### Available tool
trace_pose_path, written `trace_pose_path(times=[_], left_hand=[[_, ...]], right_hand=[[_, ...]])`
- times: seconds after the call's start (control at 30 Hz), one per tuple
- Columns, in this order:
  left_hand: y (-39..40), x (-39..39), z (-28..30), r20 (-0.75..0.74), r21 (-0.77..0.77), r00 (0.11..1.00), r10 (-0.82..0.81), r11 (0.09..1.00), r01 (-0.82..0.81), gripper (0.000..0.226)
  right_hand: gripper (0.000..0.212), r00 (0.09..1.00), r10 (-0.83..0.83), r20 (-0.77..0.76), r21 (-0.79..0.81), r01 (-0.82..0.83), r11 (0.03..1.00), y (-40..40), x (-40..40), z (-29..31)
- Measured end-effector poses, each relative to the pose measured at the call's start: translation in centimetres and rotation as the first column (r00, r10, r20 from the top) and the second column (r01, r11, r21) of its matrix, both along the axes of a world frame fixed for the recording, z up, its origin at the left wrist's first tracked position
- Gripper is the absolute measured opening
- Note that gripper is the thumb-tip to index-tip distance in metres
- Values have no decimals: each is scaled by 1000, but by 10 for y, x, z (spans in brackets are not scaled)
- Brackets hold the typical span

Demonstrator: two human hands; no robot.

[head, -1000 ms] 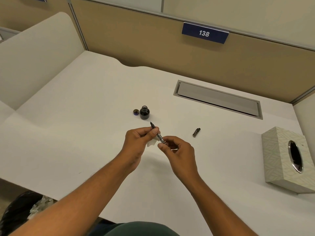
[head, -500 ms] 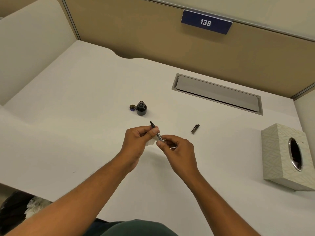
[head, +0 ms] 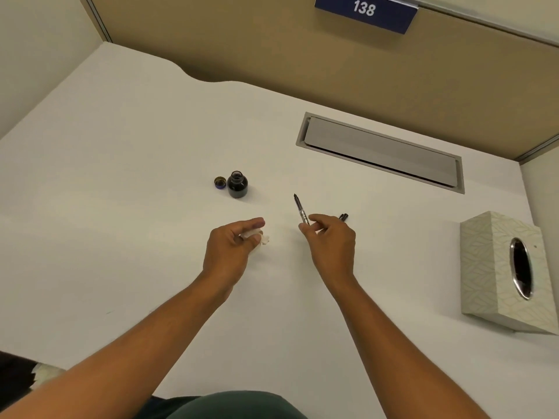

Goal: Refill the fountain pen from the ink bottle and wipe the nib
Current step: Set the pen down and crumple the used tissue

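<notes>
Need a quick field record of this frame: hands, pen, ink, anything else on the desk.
left hand: holds a crumpled tissue
right hand: pinches the pen, nib pointing up and away
ink bottle: open, upright on the desk
bottle cap: on the desk, just left of the bottle
pen cap: on the desk behind the right hand
tissue box: far right

A numbered office cubicle desk.
A plain white laminate desktop [head: 121, 152] is fenced on the far side by a tan fabric-covered partition [head: 272, 46] with metal trim, bearing a dark blue plaque [head: 366, 12] marked 138 in white. A grey metal cable-access flap [head: 381, 151] is set flush into the desktop's far right, and a pale patterned tissue box [head: 484, 267] sits at the right edge.
</notes>
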State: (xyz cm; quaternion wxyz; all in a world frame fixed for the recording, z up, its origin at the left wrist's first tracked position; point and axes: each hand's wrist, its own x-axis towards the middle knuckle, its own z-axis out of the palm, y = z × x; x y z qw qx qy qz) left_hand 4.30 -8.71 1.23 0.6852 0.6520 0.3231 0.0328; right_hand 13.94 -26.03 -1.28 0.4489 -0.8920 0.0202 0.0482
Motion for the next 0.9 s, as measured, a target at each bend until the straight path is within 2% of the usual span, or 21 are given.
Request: trace_pose_path(times=[0.2, 0.37, 0.5, 0.73, 0.9], left_hand=[[-8, -3, -9, -12, 5, 1000, -16, 1000, 16, 36], [-10, -2, -12, -51, -13, 998, -32, 999, 31, 31], [-10, -1, -12, -66, 0, 997, -47, 999, 47, 27], [-9, 2, -14, -67, 5, 995, -69, 998, 69, 29], [-7, 2, -9, -51, 3, 997, -54, 999, 54, 33]], right_hand=[[13, 994, 19, 104, -327, 16, 945, 8, 31, -30], [14, 993, 47, 111, -465, 11, 885, 8, 37, -50], [16, 990, 48, 130, -487, 22, 873, 7, 36, -57], [15, 991, 28, 133, -428, 32, 903, 7, 36, -56], [26, 988, -17, 152, -317, 65, 946, 5, 33, -46]])
